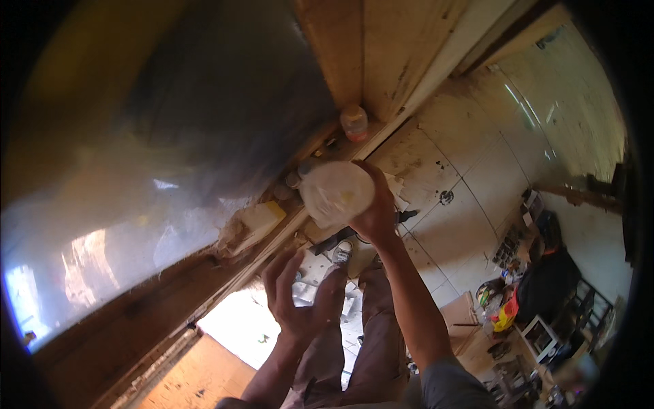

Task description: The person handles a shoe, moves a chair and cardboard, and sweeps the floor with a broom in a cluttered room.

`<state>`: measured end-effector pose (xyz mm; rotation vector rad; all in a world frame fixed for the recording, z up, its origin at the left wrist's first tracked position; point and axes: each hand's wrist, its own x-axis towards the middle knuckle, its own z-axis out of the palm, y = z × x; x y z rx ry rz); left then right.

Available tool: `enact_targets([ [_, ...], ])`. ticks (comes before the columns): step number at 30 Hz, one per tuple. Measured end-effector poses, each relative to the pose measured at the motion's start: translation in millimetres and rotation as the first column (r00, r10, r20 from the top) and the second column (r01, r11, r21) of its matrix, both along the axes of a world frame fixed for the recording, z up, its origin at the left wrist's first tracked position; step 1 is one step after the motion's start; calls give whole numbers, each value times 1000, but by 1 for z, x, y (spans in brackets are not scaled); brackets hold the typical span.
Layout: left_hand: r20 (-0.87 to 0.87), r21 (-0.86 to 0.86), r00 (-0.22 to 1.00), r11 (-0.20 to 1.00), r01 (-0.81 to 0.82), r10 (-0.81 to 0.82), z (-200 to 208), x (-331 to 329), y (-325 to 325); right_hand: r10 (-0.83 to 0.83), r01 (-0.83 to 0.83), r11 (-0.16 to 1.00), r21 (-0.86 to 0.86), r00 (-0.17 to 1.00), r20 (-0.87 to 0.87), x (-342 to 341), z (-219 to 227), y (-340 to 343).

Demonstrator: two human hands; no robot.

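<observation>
My right hand (377, 211) is wrapped round a whitish, translucent round container (337, 193), held up at the middle of the view; its round end faces me and hides most of the fingers. Lower and to the left, my left hand (293, 293) is held in the air with its fingers apart and nothing in it. Behind the container, partly hidden by it, small jars (293, 180) stand on a narrow wooden ledge. A clear plastic bottle (353, 124) with something reddish near its base stands farther along that ledge.
A pale block with a yellow end (262, 219) lies on the ledge near my left hand. A shiny, blurred panel (136, 225) fills the left side. Below is a tiled floor (449, 211), with a dark bag (548, 283) and piled clutter at the lower right.
</observation>
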<state>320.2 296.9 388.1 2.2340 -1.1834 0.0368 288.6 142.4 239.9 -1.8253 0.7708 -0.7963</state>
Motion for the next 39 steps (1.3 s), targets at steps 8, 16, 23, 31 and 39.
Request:
enact_targets([
  [8,-534,300,805,948,-106,259,-55,-27,122,-49,57,997,-47,987,154,69,-20,-20],
  [16,-693,382,650,924,-33,310,-91,-53,132,-84,83,996,14,987,140,81,-17,-21],
  [23,-711,414,663,902,123,236,-123,-45,115,-175,179,983,-33,980,96,60,-24,-22],
  [31,-726,428,640,893,138,250,-173,-39,91,-134,132,990,56,991,22,15,-46,1],
  [39,-668,516,702,833,198,247,-306,-27,59,-206,322,915,243,891,-405,-130,-182,74],
])
